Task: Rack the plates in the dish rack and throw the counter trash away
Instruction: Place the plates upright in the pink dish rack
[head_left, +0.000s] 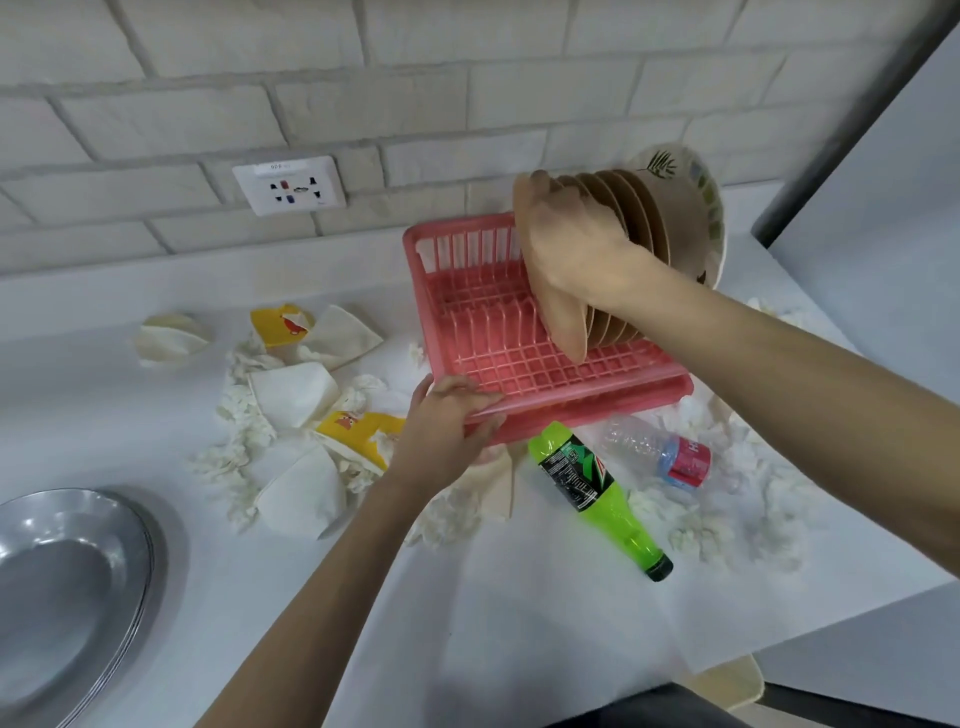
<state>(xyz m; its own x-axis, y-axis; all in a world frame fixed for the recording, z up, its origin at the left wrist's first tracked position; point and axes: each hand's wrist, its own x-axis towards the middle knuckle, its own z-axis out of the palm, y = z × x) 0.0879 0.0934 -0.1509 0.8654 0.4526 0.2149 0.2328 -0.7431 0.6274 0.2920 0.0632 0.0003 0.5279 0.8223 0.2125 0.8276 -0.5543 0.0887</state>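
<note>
1. Closest in, a steel sink (62, 587) sits at the lower left of the white counter (519, 623).
2. A green bottle (597, 493) lies on its side, cap toward us, with a clear bottle (654, 452) just beside it.
3. The left hand (447, 426) grips the near-left rim of the pink dish rack (519, 358), fingers curled over the edge.
4. To the left lie crumpled paper cups (296, 395) amid torn tissue scraps (234, 457).
5. Up in the rack, the right hand (566, 244) is wrapped over the top of a beige plate (566, 332), which stands on edge with its lower rim down among the prongs.
6. Behind it, a row of plates (649, 218) stands racked upright, with a leaf-patterned plate (701, 176) at the far end.
7. At the back, a wall socket (289, 184) sits on the brick wall.
</note>
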